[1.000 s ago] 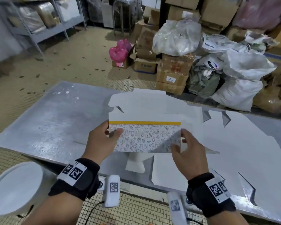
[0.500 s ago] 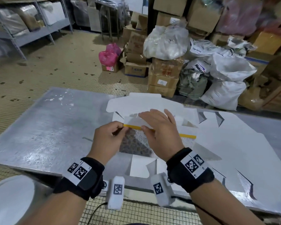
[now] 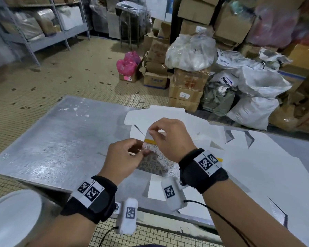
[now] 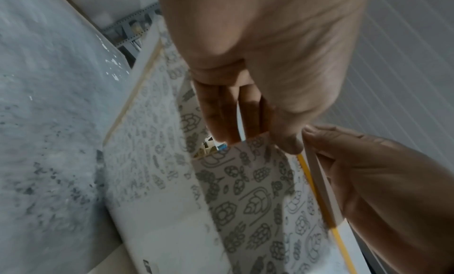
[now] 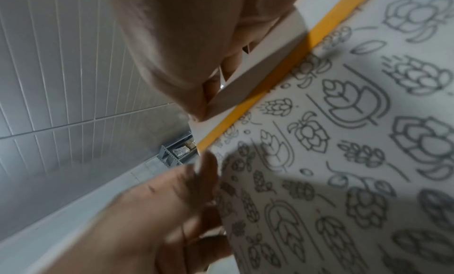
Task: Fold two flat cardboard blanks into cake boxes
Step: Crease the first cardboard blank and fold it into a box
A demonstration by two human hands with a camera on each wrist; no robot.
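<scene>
- Fingertips [image 3: 151,132] of the right hand [image 3: 169,138] pinch the white top edge of a raised printed panel [image 3: 161,162], just above its yellow stripe [image 3: 150,140], near the middle of the head view.
- Left hand [image 3: 122,157], just lower left of the right one, has its fingers curled, thumb and forefinger nipping the panel's left edge where a side flap meets it.
- From the left wrist view the left hand [image 4: 258,64] fills the top of the frame, and the right hand [image 4: 368,181] comes in at the lower right, gripping the striped edge [image 4: 319,190].
- From the right wrist view the right hand [image 5: 186,50] clamps the white rim beside the yellow stripe [image 5: 270,84], with the left hand [image 5: 147,220] at the bottom left against the patterned card [image 5: 343,161].
- That panel belongs to a cardboard blank [image 3: 155,114] lying on the grey metal table [image 3: 52,139]; its far flaps lie flat and white beyond the hands.
- A second flat blank [image 3: 257,166] lies at the right of the frame on the same table, touching or overlapping the first; I cannot tell which.
- Stacked cartons [image 3: 185,90] and white sacks [image 3: 253,107] stand on the floor beyond the table, at upper right.
</scene>
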